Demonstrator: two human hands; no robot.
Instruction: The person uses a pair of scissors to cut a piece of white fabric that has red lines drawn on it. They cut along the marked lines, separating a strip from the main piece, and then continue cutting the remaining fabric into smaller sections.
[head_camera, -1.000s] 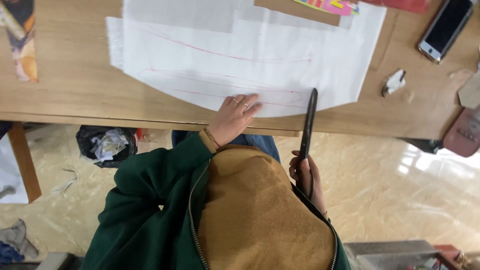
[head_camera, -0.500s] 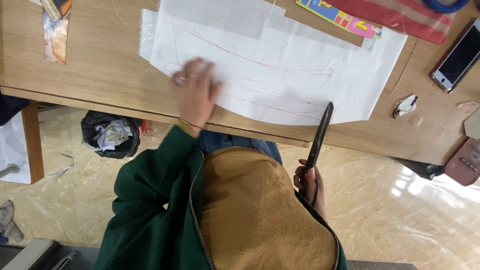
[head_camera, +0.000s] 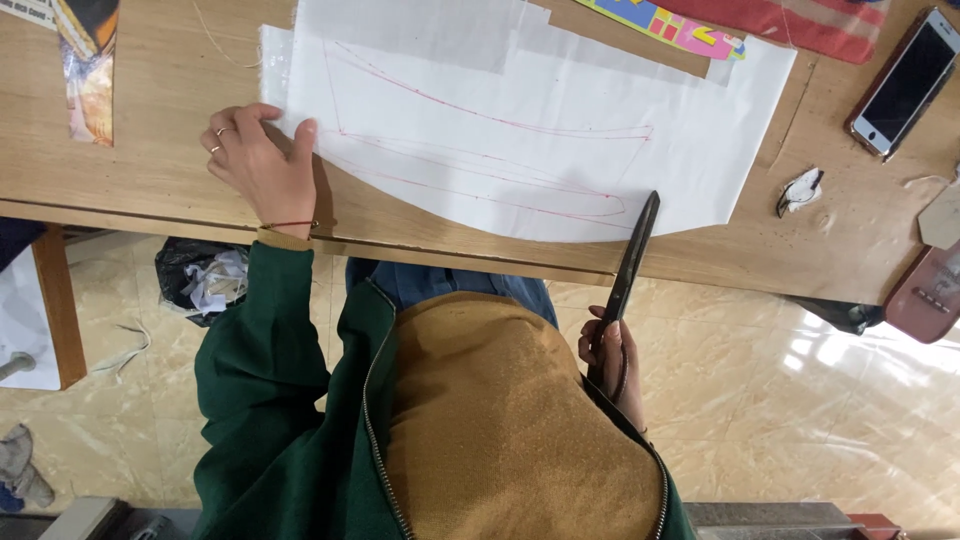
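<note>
A large white sheet (head_camera: 560, 110) with red drawn curves lies on the wooden table (head_camera: 140, 190). My left hand (head_camera: 258, 155) rests on the table at the sheet's left edge, thumb touching the paper, rings on the fingers. My right hand (head_camera: 612, 358) is below the table edge, closed round the handles of long black scissors (head_camera: 630, 265). Their shut blades point up, the tip reaching the sheet's lower edge.
A phone (head_camera: 905, 85) lies at the table's right, a crumpled scrap (head_camera: 800, 190) near it. Colourful cloth and a strip (head_camera: 700, 28) sit above the sheet. A black bin bag with paper (head_camera: 205, 280) stands on the tiled floor under the table.
My left hand slid leftward along the sheet's lower edge to its left corner. The scissors stayed in my right hand, tip near the paper's edge.
</note>
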